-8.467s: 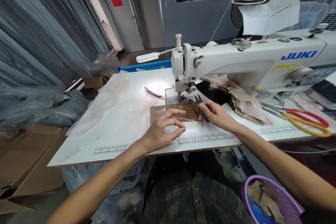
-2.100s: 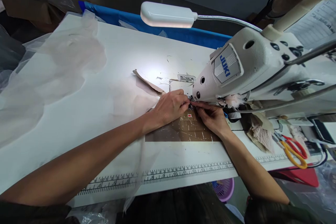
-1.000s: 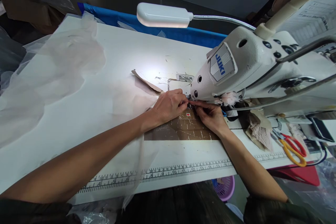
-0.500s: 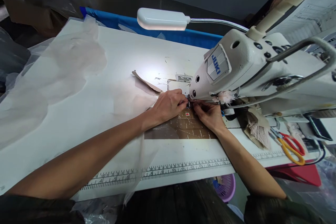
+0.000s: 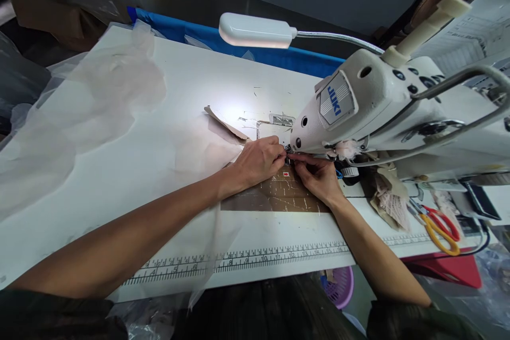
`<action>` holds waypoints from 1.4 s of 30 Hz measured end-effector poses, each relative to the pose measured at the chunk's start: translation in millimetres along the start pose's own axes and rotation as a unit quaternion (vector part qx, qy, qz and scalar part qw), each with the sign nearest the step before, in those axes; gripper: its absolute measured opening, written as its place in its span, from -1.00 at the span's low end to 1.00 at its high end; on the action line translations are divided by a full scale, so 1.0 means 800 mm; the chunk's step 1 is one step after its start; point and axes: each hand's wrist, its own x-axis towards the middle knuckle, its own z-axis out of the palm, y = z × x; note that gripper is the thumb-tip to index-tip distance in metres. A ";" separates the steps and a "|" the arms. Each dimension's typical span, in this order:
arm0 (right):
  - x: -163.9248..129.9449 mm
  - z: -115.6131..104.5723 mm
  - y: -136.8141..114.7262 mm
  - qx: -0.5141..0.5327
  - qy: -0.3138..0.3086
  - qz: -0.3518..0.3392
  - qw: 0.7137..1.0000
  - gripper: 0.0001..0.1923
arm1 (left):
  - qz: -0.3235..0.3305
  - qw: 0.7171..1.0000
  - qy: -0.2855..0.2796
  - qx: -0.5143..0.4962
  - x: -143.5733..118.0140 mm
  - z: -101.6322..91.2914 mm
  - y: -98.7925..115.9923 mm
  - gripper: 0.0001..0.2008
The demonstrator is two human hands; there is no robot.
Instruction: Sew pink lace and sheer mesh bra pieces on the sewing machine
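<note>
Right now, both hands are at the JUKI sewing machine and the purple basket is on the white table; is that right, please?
Not quite: the head view shows the purple basket below the white table, while the left hand and right hand are at the JUKI sewing machine.

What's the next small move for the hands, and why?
I'd probably draw the left hand back slightly: it and the right hand nearly meet right under the head of the sewing machine, close to its foot.
</note>
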 end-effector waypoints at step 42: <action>0.001 0.001 0.002 0.003 0.009 -0.009 1.000 -0.75 | 0.010 1.000 0.015 0.000 0.002 0.002 0.000 -0.77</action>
